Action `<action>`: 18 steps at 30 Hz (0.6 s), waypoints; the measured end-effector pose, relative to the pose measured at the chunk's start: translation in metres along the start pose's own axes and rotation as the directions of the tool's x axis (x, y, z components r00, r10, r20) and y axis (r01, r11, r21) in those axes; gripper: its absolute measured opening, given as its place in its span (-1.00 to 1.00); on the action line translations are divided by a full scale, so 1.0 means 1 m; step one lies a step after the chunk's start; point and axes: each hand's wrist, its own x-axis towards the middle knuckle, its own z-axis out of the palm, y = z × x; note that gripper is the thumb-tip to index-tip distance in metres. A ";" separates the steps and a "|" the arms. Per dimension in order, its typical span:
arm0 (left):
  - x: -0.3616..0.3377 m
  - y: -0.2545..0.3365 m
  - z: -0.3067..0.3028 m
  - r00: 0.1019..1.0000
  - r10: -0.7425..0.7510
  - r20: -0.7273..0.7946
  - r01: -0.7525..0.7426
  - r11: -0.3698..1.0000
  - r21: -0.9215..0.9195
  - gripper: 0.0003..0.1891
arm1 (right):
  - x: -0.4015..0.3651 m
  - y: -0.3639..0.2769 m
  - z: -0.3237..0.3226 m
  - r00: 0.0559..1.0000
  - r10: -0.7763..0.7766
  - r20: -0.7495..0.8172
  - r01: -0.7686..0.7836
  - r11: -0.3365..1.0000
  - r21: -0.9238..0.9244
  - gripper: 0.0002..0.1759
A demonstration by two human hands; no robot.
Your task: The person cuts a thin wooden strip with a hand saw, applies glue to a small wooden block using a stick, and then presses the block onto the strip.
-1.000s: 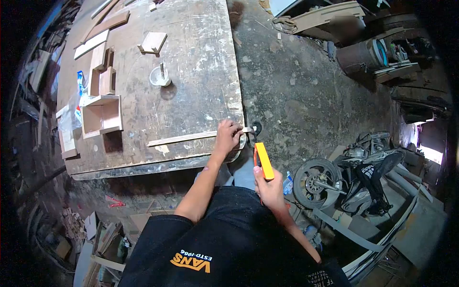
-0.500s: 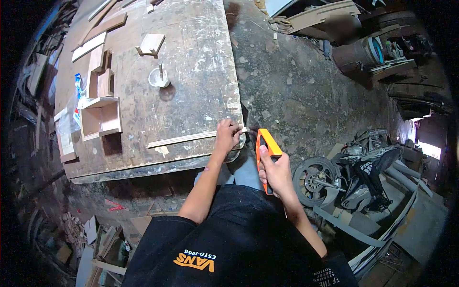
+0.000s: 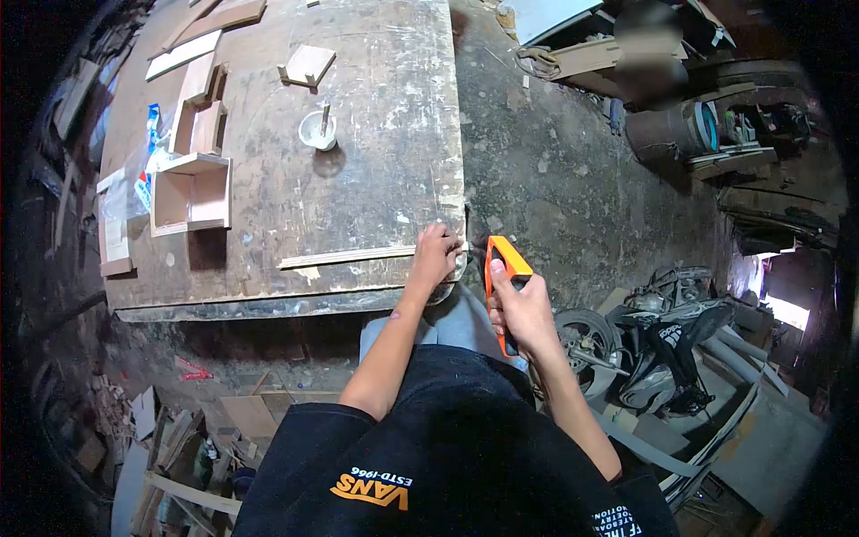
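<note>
My left hand [image 3: 434, 257] is at the table's right front corner, its fingers closed on a thin wooden strip [image 3: 349, 258] and holding it down on the tabletop. The strip runs left from the hand, roughly along the front edge, and a short end shows at the table's side. Just off that side, my right hand [image 3: 522, 313] grips the orange handle of a handsaw [image 3: 511, 256]. Its thumb lies along the handle. The saw's blade is hard to make out against the dark floor.
On the worn wooden table [image 3: 385, 179] are a white cup [image 3: 318, 132] with a stick in it, an open wooden box [image 3: 191, 199], a small wooden piece [image 3: 310, 65] and several boards [image 3: 183, 54]. A motorcycle [image 3: 653, 345] and scrap lie on the right.
The view has turned a little, so the table and its contents appear shifted. My left hand stays on the strip, and my right hand keeps the saw beside the table edge.
</note>
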 end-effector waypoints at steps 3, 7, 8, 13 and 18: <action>0.001 0.002 -0.002 0.999 -0.030 0.031 0.030 1.000 0.005 -0.86 | -0.003 0.003 0.007 1.000 0.013 -0.007 -0.013 1.000 -0.027 -0.44; 0.002 -0.005 0.003 0.997 -0.065 0.035 0.065 0.998 0.005 -0.86 | -0.016 0.049 0.019 0.978 -0.191 -0.083 0.169 0.961 -0.217 -0.48; 0.004 -0.005 0.004 0.997 -0.071 0.030 0.070 0.997 0.014 -0.86 | -0.020 0.059 0.023 0.954 -0.285 -0.087 0.256 0.932 -0.255 -0.48; 0.011 -0.004 0.006 0.990 -0.135 0.045 0.136 0.991 -0.014 -0.80 | -0.031 0.087 0.030 0.937 -0.340 -0.082 0.307 0.912 -0.272 -0.47; 0.015 0.002 0.004 0.992 -0.109 -0.068 0.110 0.994 -0.001 -0.68 | -0.039 0.118 0.026 0.917 -0.396 -0.053 0.376 0.901 -0.217 -0.48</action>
